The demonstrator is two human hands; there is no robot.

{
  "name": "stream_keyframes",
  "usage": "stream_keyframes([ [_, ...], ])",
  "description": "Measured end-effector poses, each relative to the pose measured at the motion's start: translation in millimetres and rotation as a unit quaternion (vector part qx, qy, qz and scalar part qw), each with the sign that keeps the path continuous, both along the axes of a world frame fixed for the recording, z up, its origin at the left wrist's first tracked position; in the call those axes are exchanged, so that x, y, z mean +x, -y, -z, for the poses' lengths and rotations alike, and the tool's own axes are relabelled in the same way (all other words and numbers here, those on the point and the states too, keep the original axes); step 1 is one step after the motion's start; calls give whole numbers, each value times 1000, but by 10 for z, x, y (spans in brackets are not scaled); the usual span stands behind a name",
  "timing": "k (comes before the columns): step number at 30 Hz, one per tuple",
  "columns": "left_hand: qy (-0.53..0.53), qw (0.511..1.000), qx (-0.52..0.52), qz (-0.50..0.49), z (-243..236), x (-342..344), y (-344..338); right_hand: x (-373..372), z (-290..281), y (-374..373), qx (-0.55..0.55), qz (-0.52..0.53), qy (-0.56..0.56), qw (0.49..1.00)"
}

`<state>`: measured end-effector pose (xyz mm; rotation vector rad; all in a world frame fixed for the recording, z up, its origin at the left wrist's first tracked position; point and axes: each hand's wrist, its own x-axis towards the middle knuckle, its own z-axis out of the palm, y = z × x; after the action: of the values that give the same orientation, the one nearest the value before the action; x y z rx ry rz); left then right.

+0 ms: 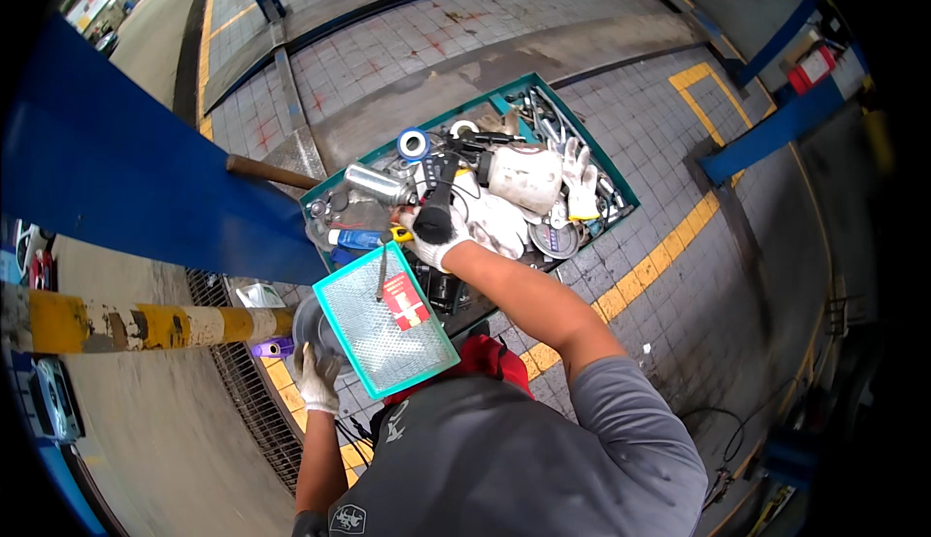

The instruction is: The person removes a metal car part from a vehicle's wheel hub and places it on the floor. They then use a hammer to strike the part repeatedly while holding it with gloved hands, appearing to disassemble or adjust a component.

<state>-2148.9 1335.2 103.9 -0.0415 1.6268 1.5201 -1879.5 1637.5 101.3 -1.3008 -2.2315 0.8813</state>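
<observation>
My right hand [433, 248], in a white knit glove, is closed around a black tool with a thick round end [433, 223] over the cart. Beside its fingers lie a yellow-and-black handle [399, 235] and a blue bottle [357, 239]. An air filter [364, 306] with a teal frame, a red label and a thin dark strip on it rests near the cart's front left corner. Low beside the filter is my left hand [317, 382], gloved, its fingers stretched upward. A clear round tub [308, 326] stands by those fingertips; whether they touch it I cannot tell.
The green tool cart [606, 236] is heaped with a spray can [378, 184], a stained white canister [524, 179], gloves [582, 183] and metal tools. A wooden handle [272, 172] juts out left. A blue post [145, 159] and a yellow-black bar [155, 324] stand left.
</observation>
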Motion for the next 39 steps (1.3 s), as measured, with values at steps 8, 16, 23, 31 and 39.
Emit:
stream_keyframes([
  [8, -168, 973, 117, 109, -43, 584, -304, 90, -325, -172, -31, -115, 96, 988],
  [16, -234, 958, 131, 103, -207, 617, -413, 75, -1728, -377, -137, -347, 266, 889],
  [23, -180, 974, 129, 53, -100, 555, -526, 907, -1663, -515, -213, -148, -103, 960],
  [31, -259, 960, 67, 82, -186, 595, -928, 1292, -1765, -106, -136, -55, -695, 704],
  [39, -229, 954, 111, 161, -283, 516, -1001, 1529, -1473, 311, -94, 95, -848, 513],
])
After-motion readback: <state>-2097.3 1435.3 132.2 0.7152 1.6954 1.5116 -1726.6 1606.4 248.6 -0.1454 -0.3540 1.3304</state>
